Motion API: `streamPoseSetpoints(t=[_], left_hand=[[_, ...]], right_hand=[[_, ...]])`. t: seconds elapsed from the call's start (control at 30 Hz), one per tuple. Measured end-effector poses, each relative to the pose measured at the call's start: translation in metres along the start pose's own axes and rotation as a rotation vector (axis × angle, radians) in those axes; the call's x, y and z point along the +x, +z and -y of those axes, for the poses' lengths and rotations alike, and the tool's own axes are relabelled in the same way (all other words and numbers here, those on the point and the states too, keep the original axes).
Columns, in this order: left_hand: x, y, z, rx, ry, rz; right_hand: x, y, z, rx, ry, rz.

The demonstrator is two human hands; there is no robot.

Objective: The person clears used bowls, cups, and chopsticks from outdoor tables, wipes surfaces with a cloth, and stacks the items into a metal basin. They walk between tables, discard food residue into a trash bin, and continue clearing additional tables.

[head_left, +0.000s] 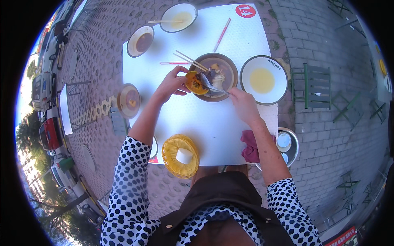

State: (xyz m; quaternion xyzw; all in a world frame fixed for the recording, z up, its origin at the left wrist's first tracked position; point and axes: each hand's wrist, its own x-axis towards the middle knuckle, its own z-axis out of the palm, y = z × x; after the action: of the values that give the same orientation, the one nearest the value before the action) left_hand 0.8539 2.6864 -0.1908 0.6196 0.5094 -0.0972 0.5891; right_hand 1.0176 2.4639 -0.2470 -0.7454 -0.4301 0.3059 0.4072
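My left hand (174, 83) grips a small yellow bowl (197, 88) with dark bits inside, tilted over the left rim of a large brown-rimmed bowl (233, 89). That large bowl holds cloudy liquid, dark scraps and pale crumpled pieces. In my right hand (244, 103) is a metal spoon (218, 89), its head at the small bowl's mouth. A pair of chopsticks (192, 61) leans across the large bowl's upper left rim. To its right stands a white bowl (279, 82) with yellowish broth.
More used bowls sit along the table's left side: a white one with chopsticks (164, 18), a smaller one (129, 41) and a brown-rimmed one (120, 107). A yellow basket (167, 158) holds a white roll (184, 156). A maroon cloth (251, 150) lies by the front right edge, near a metal basin (295, 147).
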Motion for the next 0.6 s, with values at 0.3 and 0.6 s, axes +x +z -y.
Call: streamPoseSetpoints(t=[0.3, 0.6], left_hand=[[-0.002, -0.004, -0.001, 0.059, -0.042, 0.052], [-0.004, -0.007, 0.004, 0.042, -0.058, 0.055]], right_hand=[[-0.008, 0.021, 0.014, -0.106, -0.037, 0.029], [-0.017, 0.017, 0.028, -0.221, -0.059, 0.0]])
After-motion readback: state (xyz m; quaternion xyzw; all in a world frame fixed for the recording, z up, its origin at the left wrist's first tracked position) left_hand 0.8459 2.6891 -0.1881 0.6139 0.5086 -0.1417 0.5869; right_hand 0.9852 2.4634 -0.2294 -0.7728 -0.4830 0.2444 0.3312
